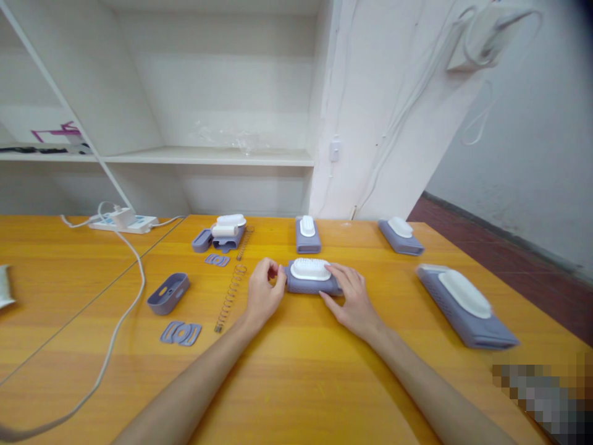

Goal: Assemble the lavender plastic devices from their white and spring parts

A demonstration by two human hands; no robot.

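A grey-purple plastic case (312,286) with a white, bumpy oval piece (311,269) on top lies between my hands on the table. My right hand (352,298) grips its right end, thumb on the near side and fingertips over the top by the white piece. At the case's left end, my left hand (265,285) is closed in a pinch; anything between its fingertips is hidden. Left of that hand lie a long coil spring (230,296), flat grey-purple cut-out plates (180,333) and an open oval shell (169,293).
Similar cases stand at the back (308,235), back right (401,236) and right (467,306). At the back left are another case (228,238), a shell (202,241), plates (217,260) and a spring (245,243). A power strip (123,221) trails a white cable (139,287).
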